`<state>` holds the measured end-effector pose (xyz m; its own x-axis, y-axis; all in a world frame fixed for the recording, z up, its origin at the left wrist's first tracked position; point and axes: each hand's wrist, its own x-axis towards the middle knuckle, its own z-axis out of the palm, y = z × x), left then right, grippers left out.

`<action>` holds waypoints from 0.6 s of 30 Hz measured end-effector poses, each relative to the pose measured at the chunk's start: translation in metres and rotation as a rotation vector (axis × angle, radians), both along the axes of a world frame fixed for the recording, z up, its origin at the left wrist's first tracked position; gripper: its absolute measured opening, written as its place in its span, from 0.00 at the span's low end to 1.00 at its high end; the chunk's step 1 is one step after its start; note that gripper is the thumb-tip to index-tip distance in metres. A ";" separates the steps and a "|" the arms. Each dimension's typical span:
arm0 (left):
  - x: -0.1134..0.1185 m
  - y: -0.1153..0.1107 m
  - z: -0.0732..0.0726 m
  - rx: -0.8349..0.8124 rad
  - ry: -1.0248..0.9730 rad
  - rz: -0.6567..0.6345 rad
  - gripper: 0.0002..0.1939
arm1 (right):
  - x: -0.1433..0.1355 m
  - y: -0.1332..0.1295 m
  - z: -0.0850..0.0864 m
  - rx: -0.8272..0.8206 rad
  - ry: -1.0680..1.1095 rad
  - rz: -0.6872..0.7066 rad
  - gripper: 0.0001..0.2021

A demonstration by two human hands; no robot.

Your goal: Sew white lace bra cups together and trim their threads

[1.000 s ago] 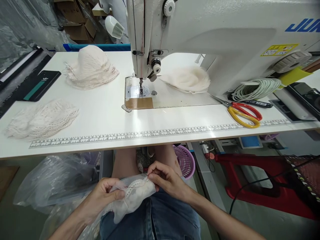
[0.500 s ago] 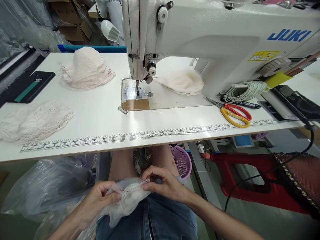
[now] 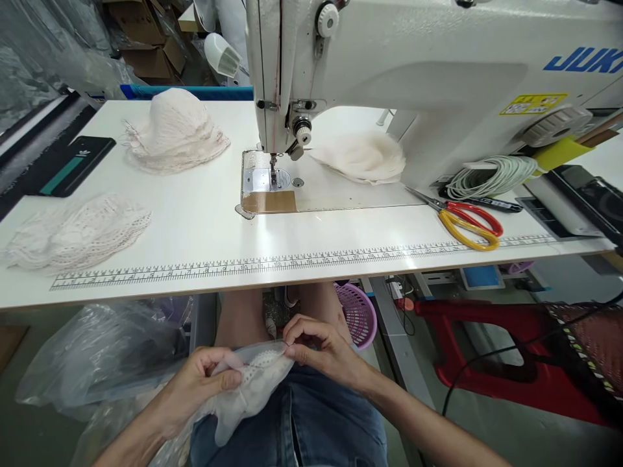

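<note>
Over my lap, a sheer white lace fabric (image 3: 257,383) is stretched between both hands. My left hand (image 3: 214,376) pinches its left part between thumb and fingers. At its upper right edge, my right hand (image 3: 316,347) is closed in a pinch on the cloth. Above them on the table stands a sewing machine (image 3: 273,168), with no fabric under its needle. One pale cloth pile (image 3: 175,133) lies left of the machine, a flatter lace pile (image 3: 78,233) nearer the left front edge, and cream round pieces (image 3: 365,157) rest under the machine arm.
Scissors (image 3: 470,224), a coil of cord (image 3: 491,178) and a black phone-like object (image 3: 78,167) lie on the table (image 3: 195,240). A purple basket (image 3: 357,314) and a red stool (image 3: 511,370) stand below at right; plastic bags (image 3: 102,357) hang at left.
The view has shifted slightly, so the table things appear a little farther right. Both hands keep hold of the fabric, with my right hand's fingers slightly changed at its edge.
</note>
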<state>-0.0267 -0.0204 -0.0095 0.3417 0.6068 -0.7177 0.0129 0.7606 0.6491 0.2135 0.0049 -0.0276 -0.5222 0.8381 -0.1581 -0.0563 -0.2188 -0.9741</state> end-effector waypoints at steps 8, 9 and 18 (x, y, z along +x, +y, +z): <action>0.000 0.000 -0.003 -0.008 -0.010 0.012 0.16 | -0.001 0.001 -0.001 0.068 -0.035 -0.064 0.11; 0.000 0.000 -0.004 -0.005 -0.014 0.011 0.16 | -0.002 0.000 -0.001 0.043 -0.025 -0.060 0.12; -0.001 -0.001 -0.004 0.000 -0.027 -0.005 0.15 | -0.002 -0.006 -0.004 -0.176 0.013 0.056 0.15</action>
<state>-0.0278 -0.0219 -0.0133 0.3641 0.6048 -0.7082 -0.0004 0.7605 0.6493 0.2112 -0.0006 -0.0318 -0.5705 0.7675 -0.2923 -0.0514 -0.3885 -0.9200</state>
